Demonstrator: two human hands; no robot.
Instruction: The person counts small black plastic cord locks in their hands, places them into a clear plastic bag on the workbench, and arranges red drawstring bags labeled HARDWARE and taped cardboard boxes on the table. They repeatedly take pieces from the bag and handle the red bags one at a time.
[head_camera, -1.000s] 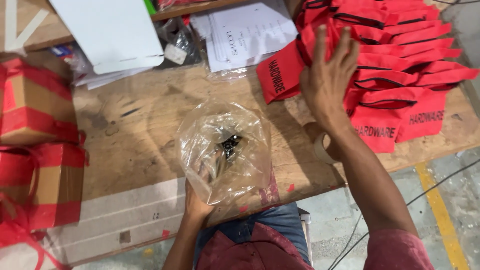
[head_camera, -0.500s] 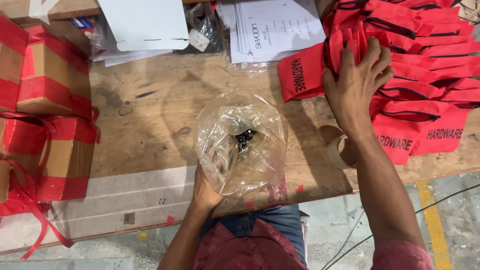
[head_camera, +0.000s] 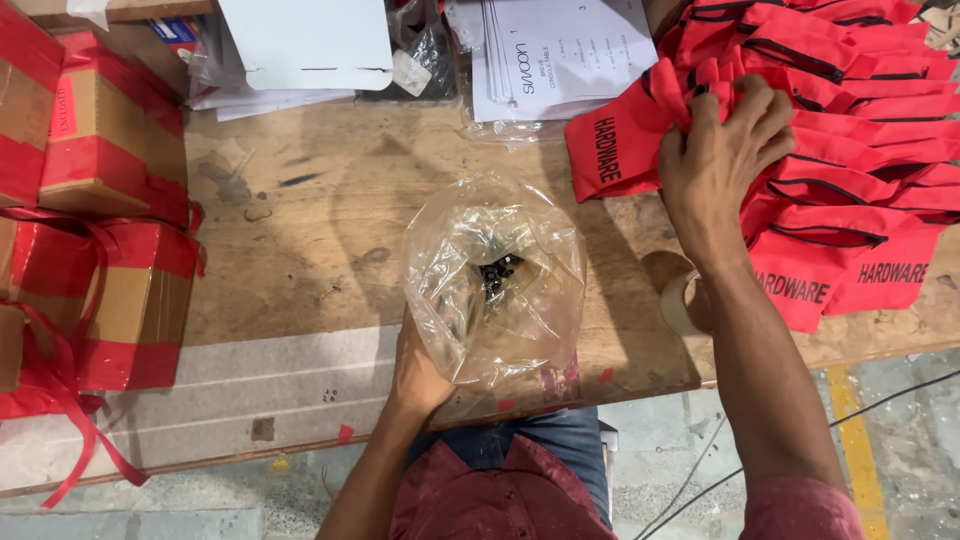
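A clear plastic bag (head_camera: 500, 270) lies on the wooden table (head_camera: 300, 230) with small dark screws (head_camera: 497, 272) inside it. My left hand (head_camera: 420, 365) grips the bag's near edge from below. My right hand (head_camera: 722, 150) rests spread on a pile of red fabric pouches (head_camera: 850, 150) with black lettering and black zips at the right, its fingers pressing on the top pouches. A roll of tape (head_camera: 682, 300) sits on the table beside my right forearm.
Cardboard boxes wrapped in red tape (head_camera: 90, 200) stack at the left edge. White printed papers (head_camera: 560, 60) and a white card sheet (head_camera: 305, 40) lie at the back. Below the table's front edge are a concrete floor, a yellow line (head_camera: 855, 440) and a cable (head_camera: 700, 470).
My right hand has shifted slightly on the pouch pile, fingers spreading over the top pouches. The view has drifted, so the table appears lower left. The bag stays in my left hand.
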